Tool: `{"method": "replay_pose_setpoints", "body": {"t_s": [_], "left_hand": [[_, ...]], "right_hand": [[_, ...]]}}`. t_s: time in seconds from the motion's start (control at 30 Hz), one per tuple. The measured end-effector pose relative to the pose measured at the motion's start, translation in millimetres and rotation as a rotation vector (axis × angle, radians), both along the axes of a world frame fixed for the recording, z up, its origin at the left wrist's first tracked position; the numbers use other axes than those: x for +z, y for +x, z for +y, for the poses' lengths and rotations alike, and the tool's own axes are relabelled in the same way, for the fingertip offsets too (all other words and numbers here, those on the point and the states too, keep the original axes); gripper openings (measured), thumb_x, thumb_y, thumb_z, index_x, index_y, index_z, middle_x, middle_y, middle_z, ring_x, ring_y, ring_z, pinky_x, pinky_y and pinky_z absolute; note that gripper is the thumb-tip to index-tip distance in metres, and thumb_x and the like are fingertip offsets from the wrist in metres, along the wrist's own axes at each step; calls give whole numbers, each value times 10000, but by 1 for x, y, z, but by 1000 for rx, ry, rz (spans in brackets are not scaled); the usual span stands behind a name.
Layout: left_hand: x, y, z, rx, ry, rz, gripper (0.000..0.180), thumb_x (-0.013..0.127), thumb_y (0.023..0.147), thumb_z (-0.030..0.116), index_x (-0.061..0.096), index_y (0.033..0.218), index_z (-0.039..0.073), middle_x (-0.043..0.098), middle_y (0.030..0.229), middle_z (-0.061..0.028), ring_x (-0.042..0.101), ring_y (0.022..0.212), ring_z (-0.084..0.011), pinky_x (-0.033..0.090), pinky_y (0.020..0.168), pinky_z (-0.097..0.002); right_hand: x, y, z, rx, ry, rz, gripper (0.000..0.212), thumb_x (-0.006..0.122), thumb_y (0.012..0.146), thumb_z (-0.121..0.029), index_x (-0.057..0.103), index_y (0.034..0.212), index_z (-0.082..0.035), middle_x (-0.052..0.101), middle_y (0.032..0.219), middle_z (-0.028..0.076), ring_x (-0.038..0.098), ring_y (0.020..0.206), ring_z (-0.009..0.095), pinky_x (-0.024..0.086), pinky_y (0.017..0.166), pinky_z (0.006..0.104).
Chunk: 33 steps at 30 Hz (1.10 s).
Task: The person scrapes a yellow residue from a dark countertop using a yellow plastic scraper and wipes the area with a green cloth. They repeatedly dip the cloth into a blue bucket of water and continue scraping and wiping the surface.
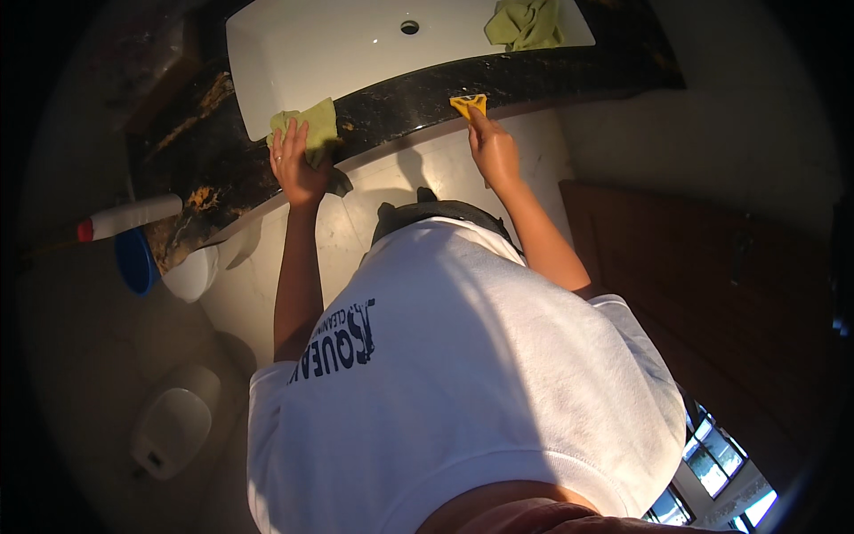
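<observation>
My left hand (298, 165) presses onto a green cleaning cloth (318, 117) at the sink's near left corner, its fingers laid over the cloth. Part of this cloth sticks out to the right of the fingers. In my right hand (494, 151) is a small yellow scraper (468, 103), held by its handle over the front strip of the dark stone countertop (391, 120). Beyond both hands lies the white rectangular sink (311, 53) with its round drain hole (409, 28). A second green cloth (527, 25) sits crumpled in the sink's right end.
A white bottle with a red cap (133, 216) lies at the counter's left end. Below it are a blue container (136, 262) and a white container (192, 274). A toilet (176, 423) stands lower left. To the right is a brown wooden door or panel (667, 267).
</observation>
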<state>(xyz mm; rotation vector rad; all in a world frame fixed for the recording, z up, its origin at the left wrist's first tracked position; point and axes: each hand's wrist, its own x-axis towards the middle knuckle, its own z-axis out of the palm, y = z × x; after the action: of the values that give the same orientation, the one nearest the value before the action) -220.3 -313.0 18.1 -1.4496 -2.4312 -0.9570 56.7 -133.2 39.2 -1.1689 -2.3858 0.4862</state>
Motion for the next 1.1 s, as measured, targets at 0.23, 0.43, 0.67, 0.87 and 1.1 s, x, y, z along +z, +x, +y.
{"method": "replay_pose_setpoints", "body": {"t_s": [0.23,0.43,0.67,0.87,1.1], "left_hand": [[2,-1,2,23,-12,-6,706,782,615,135,547,1281,150,505,1371,-104,380,1319,-374,250,1099,-500],[2,0,2,35,-25,-6,717,781,617,142,538,1292,152,502,1373,-105,381,1316,-378,245,1103,-499],[0,1,2,52,-46,-12,679,766,652,187,538,1290,137,494,1379,-99,360,1331,-367,218,1117,-495],[2,-1,3,53,-121,-25,633,757,665,212,560,1261,131,496,1376,-96,356,1334,-365,210,1121,-494],[9,0,1,15,-59,-60,548,720,678,104,587,1209,128,535,1324,-90,396,1298,-351,264,1094,-460]], "right_hand": [[3,0,7,2,-7,-9,302,591,867,-141,619,1164,-96,635,783,160,630,652,340,519,606,424],[7,2,9,-24,-29,-40,303,591,869,-144,617,1166,-93,642,804,164,634,674,344,522,629,427],[7,5,10,-29,40,30,298,591,874,-158,619,1165,-99,655,840,166,644,706,343,522,644,430],[7,6,16,-71,-32,-40,298,585,879,-164,615,1172,-122,652,856,173,642,726,349,518,652,437],[9,12,22,-78,-89,-89,305,599,876,-143,612,1178,-104,654,854,185,639,744,356,504,652,441]]}}
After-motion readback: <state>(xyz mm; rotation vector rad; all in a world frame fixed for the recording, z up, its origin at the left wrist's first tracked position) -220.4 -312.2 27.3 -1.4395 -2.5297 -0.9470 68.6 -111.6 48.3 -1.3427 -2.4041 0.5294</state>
